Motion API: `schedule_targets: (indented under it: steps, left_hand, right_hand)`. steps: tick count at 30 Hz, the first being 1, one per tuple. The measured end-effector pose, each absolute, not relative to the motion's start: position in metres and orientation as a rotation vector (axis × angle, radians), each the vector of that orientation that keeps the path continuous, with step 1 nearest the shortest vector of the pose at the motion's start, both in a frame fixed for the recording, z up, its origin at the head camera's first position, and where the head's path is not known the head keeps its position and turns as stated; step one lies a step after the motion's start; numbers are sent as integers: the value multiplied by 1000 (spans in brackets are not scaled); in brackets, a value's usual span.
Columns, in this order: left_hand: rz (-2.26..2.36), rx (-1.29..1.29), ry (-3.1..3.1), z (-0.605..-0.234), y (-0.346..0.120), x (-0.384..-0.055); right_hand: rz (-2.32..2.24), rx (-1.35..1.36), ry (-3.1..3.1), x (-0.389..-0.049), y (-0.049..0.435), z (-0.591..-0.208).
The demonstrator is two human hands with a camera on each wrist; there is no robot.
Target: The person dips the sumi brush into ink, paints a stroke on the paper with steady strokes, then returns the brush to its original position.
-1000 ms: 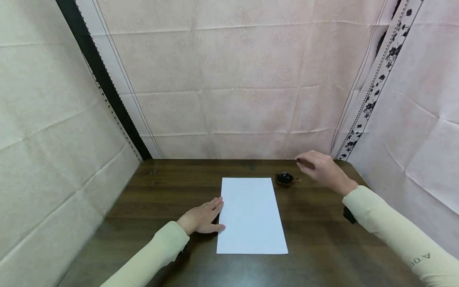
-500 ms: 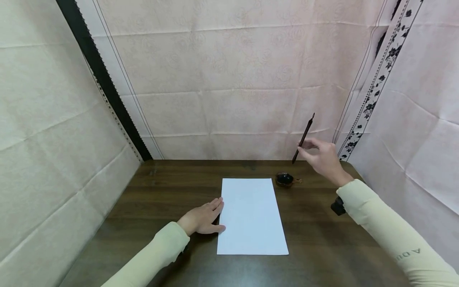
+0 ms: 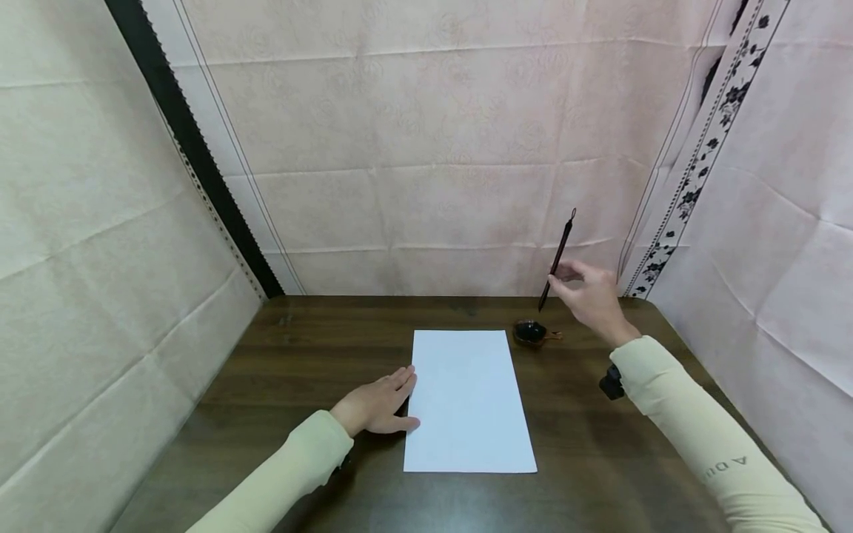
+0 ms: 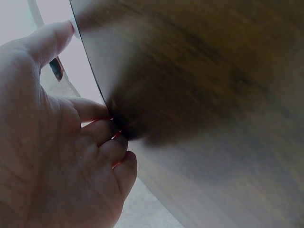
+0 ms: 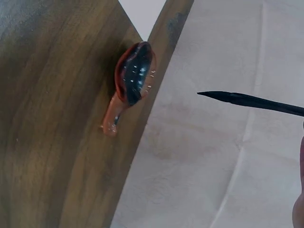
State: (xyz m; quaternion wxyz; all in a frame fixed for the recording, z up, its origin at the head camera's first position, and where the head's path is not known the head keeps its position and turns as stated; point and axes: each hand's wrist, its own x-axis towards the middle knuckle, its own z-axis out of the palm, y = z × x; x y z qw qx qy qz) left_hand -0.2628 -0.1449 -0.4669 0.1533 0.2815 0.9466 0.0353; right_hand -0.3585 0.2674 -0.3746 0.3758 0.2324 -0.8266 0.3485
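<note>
A dark calligraphy brush (image 3: 561, 248) with a loop at its top end is pinched in my right hand (image 3: 591, 297). It leans with its pointed tip (image 5: 209, 95) downward, above a small brown dish (image 3: 531, 333). That dish has a short handle (image 5: 112, 116) and holds black ink (image 5: 137, 71). My left hand (image 3: 378, 403) lies with straight fingers along the left edge of a blank white sheet of paper (image 3: 472, 400). In the left wrist view, the thumb (image 4: 57, 40) and fingertips reach the paper's edge.
The brown wooden table (image 3: 293, 385) runs back to a pale patterned cloth (image 3: 453, 163). Cloth also hangs at the left (image 3: 100, 259) and right (image 3: 786, 222). The ink dish stands just off the paper's upper right corner.
My right hand has brought the brush up into view, upright with its tip down, then moved slightly left and lower toward the ink dish. The left hand and paper stay in place.
</note>
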Motion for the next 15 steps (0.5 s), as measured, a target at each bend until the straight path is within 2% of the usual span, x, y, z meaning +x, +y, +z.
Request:
schedule_targets:
  steps: [15]
  left_hand:
    - [101,809,2701,-470,-146,-265]
  right_hand:
    - [948,472,-2179,-362,262,-426]
